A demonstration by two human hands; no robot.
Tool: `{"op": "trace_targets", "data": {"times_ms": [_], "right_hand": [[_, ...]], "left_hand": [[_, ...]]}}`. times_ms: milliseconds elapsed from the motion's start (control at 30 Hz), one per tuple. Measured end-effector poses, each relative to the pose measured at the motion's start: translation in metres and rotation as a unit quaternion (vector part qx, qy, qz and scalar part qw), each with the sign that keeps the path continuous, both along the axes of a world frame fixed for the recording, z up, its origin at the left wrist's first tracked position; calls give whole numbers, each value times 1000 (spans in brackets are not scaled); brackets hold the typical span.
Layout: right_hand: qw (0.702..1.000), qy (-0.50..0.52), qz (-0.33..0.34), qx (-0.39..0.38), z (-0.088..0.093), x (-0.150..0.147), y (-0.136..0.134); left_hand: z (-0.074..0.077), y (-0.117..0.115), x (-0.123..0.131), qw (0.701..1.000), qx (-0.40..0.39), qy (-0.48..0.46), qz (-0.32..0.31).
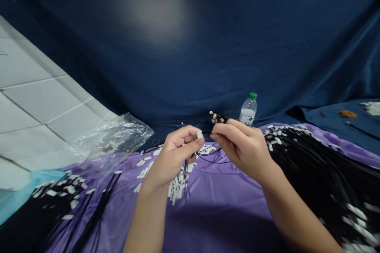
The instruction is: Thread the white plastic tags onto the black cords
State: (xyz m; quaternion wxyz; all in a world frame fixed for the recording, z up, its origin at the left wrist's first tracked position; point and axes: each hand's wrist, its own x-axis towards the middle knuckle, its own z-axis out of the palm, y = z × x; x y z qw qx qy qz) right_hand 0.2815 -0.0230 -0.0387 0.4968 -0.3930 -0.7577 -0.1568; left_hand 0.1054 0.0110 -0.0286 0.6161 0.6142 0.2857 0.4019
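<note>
In the head view, the left hand (175,154) pinched a white tag (200,134) at its 2 o'clock fingertips, with black cords (185,182) hanging below. The right hand (242,148), at the tag's 3 o'clock, pinched a looped cord (212,154). A water bottle (248,110) stood at its 12 o'clock.

Left hand (173,154), right hand (242,148) — both bare, forearms uncovered.

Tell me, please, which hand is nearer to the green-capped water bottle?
Right. The right hand sits just below and left of the water bottle, apart from it; the left hand, pinching a small white piece, is farther left.
</note>
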Motion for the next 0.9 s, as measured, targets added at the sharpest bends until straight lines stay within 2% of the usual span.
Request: {"op": "trace_targets", "data": {"times_ms": [100,200,267,333,400,467,533,700,900], "right_hand": [[998,8,-38,48,1,0,0],[981,24,-96,165,2,0,-5],[978,15,-66,199,3,0,-11],[985,-22,0,170,3,-1,-16],[991,-81,43,102,3,-4,-19],[989,-134,51,39,2,-7,-17],[984,-166,58,10,-1,-9,-11],[980,-182,76,31,-9,-12,3],[977,-185,74,72,-8,-16,4]], "left_hand": [[4,-1,3,998,-54,-35,20],[5,1,4,991,-96,-73,62],[6,4,3,984,-116,-101,90],[7,7,2,976,-138,-130,109],[8,10,0,967,-164,-154,120],[8,12,-1,959,-189,-173,120],[8,13,-1,954,-206,-188,114],[6,14,0,948,-217,-202,111],[5,15,1,949,-223,-200,99]]}}
